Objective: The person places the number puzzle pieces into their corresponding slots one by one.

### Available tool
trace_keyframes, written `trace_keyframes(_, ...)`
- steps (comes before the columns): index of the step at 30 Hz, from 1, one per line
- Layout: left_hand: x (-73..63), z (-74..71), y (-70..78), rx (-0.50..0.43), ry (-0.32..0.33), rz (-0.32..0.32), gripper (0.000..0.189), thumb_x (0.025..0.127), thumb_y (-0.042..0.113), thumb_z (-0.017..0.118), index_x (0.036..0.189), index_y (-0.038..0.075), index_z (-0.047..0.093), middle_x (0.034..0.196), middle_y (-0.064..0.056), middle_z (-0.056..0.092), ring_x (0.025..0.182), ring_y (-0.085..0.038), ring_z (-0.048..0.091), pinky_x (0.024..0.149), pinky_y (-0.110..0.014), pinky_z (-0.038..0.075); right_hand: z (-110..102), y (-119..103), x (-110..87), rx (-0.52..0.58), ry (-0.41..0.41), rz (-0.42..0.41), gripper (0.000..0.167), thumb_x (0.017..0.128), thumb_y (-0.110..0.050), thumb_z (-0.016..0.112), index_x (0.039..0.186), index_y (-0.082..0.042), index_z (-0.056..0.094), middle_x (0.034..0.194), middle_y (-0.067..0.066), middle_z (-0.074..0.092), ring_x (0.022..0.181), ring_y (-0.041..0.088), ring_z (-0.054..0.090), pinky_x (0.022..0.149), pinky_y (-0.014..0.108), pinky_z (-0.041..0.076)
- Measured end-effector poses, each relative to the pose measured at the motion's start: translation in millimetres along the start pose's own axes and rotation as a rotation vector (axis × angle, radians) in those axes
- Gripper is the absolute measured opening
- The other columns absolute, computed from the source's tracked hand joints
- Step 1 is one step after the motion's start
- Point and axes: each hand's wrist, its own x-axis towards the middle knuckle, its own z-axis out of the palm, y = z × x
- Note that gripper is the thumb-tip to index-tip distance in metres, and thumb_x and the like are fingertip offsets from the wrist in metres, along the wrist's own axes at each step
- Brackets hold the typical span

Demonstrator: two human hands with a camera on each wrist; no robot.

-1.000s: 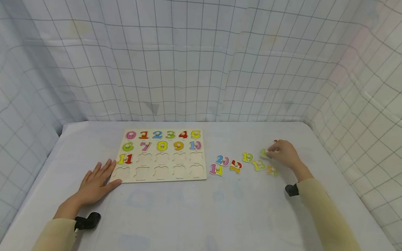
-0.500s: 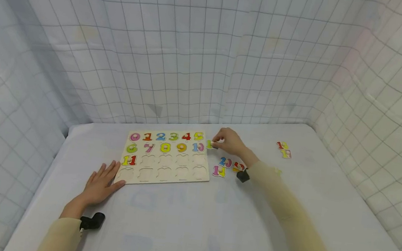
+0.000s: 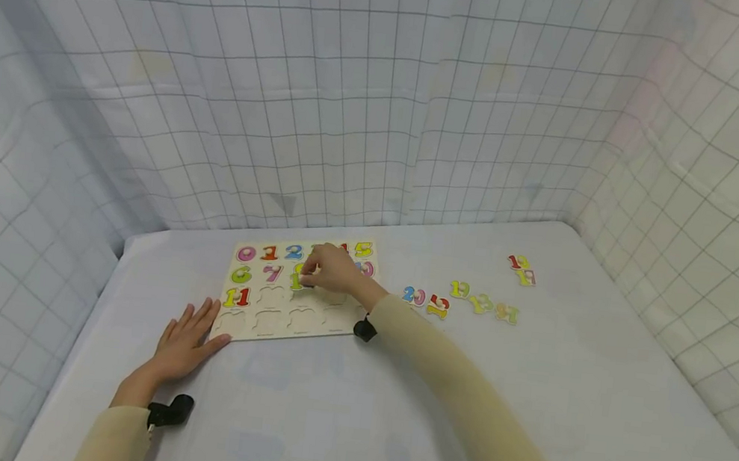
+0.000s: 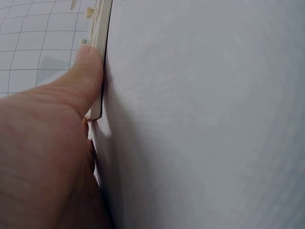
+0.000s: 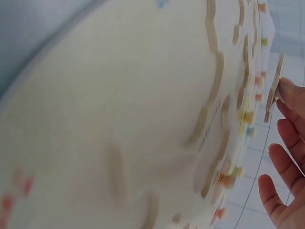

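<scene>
While the right hand (image 3: pixel 333 269) pinches a green piece (image 5: pixel 274 90), its edge-on long axis slants steeply in the wrist view.

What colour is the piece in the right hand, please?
The piece shows green, best in the head view.

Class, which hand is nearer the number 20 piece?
Right. The right hand is over the puzzle board, left of the 20 piece; the left hand is farther left, at the board's left edge.
</scene>
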Motion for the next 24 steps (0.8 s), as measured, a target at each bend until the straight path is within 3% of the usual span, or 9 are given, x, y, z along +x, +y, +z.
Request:
trace_keyframes(9, 1.8, 0.4, -3.2, 0.004, 0.001, 0.019, 0.082, 0.096, 0.049, 0.047, 0.151, 0.000, 0.010, 0.154, -0.026, 0.003, 0.138, -0.047, -0.010, 0.103, -0.062, -0.012, 24.4, -33.4, 21.8, -0.056, -0.030, 0.009, 0.015, 0.088, -0.034, 0.068, 0.092, -0.022, 0.076, 0.088, -0.012, 0.058, 0.083, 0.004, 0.052, 0.070, 0.019, 0.040)
trace_keyframes(16, -1.1, 0.0, 1.5, -0.006, 0.002, 0.021, 0.080, 0.096, 0.047, 0.049, 0.150, -0.001, 0.013, 0.154, -0.027, 0.006, 0.137, -0.048, -0.007, 0.103, -0.064, -0.009, 40.3, -42.9, 23.3, -0.098, -0.024, 0.063, 0.014, 0.089, -0.037, 0.067, 0.088, -0.025, 0.074, 0.086, -0.013, 0.053, 0.079, 0.002, 0.047, 0.067, 0.020, 0.037)
trace_keyframes(24, -0.5, -1.6, -0.2, 0.000, -0.006, 0.012, 0.081, 0.096, 0.048, 0.049, 0.151, 0.000, 0.011, 0.154, -0.027, 0.004, 0.137, -0.048, -0.009, 0.103, -0.064, -0.011, 42.6, -50.3, 23.3, -0.120, -0.011, 0.089, 0.014, 0.089, -0.037, 0.066, 0.084, -0.026, 0.073, 0.086, -0.013, 0.052, 0.085, 0.006, 0.047, 0.076, 0.026, 0.035)
